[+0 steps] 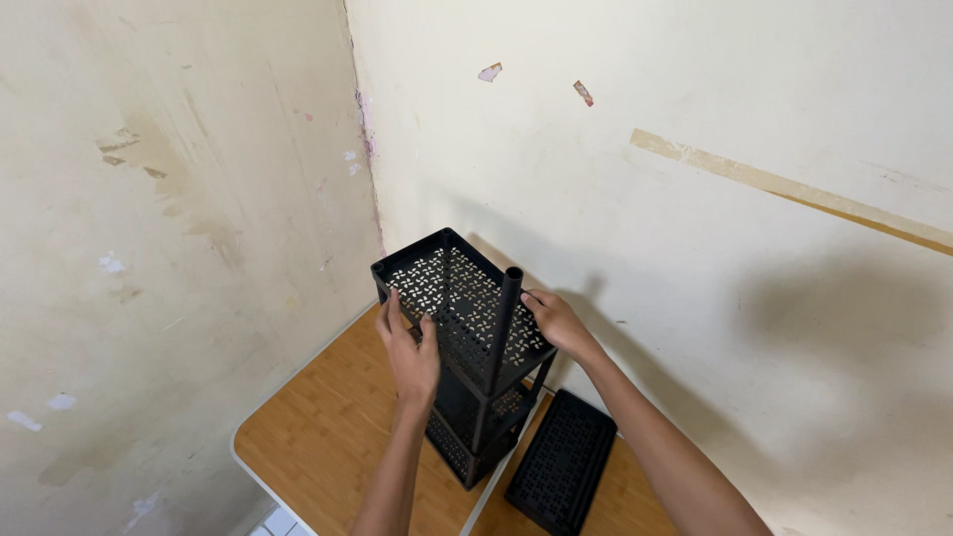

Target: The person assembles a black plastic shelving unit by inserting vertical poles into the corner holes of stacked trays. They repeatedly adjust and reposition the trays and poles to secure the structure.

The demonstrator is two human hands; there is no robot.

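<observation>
A black plastic shelf rack with perforated trays stacked on posts stands on a wooden table in a room corner. My left hand grips the near-left edge of its top tray. On the tray's right edge rests my right hand, fingers curled over the rim. A black tube post rises from the near corner of the rack, between my two hands, and stands above the top tray.
A loose black perforated tray lies flat on the table to the right of the rack. Cream walls close in behind and to the left. The table's white-trimmed edge runs at lower left.
</observation>
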